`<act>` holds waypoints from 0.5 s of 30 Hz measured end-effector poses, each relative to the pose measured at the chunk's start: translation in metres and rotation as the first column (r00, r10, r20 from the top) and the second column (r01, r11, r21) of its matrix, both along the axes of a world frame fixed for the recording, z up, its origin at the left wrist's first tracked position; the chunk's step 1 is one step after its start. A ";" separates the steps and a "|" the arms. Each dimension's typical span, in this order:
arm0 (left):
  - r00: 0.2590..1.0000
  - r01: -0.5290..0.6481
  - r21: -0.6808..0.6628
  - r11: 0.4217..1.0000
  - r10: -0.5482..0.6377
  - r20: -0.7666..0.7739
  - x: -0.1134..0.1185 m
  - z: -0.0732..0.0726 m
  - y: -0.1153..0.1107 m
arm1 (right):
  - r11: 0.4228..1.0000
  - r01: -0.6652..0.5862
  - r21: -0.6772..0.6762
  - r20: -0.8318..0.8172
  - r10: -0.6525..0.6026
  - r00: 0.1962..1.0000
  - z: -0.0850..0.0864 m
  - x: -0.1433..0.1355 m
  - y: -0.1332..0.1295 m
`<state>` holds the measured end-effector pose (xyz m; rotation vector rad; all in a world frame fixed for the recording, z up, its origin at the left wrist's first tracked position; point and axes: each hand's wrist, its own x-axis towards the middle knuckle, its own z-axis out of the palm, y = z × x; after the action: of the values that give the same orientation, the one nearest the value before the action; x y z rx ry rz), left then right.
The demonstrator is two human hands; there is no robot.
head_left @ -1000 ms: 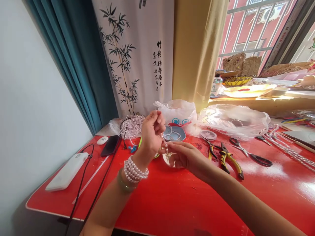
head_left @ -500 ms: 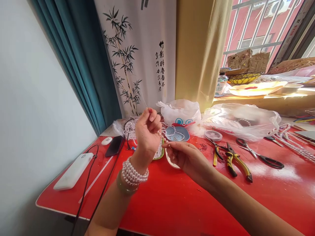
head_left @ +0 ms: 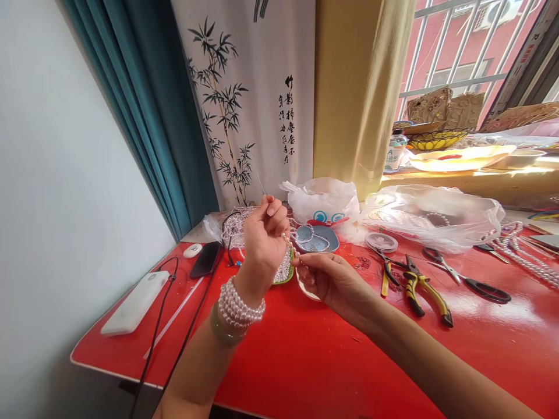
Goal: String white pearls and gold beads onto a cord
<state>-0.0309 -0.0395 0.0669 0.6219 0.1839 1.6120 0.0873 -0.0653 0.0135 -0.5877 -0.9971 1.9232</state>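
Head view: a short strand of glossy round beads (head_left: 294,249) hung between left hand (head_left: 265,238) and right hand (head_left: 325,276).
Left fingertips pinched a fine, pale thread (head_left: 261,184); right fingertips pinched the strand's end near a green-rimmed tray (head_left: 283,283).

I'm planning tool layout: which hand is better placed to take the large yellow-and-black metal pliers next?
Probably the right hand: it's nearer the pliers, which lie to its right; the left hand sits farther away.

The left hand (head_left: 264,244) partly hides the green tray (head_left: 292,270), the right hand (head_left: 334,280) the white dish (head_left: 307,293).
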 end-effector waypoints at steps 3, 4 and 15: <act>0.999 0.032 -0.015 0.999 -0.031 0.039 0.000 -0.002 0.003 | 1.000 0.015 0.005 0.019 -0.015 1.000 0.001 0.000 0.000; 0.998 0.041 -0.020 0.999 -0.040 0.049 -0.001 -0.002 0.004 | 1.000 0.022 0.007 0.024 -0.022 0.999 0.001 -0.001 0.001; 0.999 0.029 -0.046 0.999 -0.027 0.036 -0.003 -0.003 0.005 | 0.999 0.048 0.017 0.035 -0.049 0.998 0.005 -0.004 0.001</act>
<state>-0.0337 -0.0344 0.0638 0.5574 0.1853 1.5866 0.0837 -0.0642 0.0190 -0.6332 -1.0112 1.8664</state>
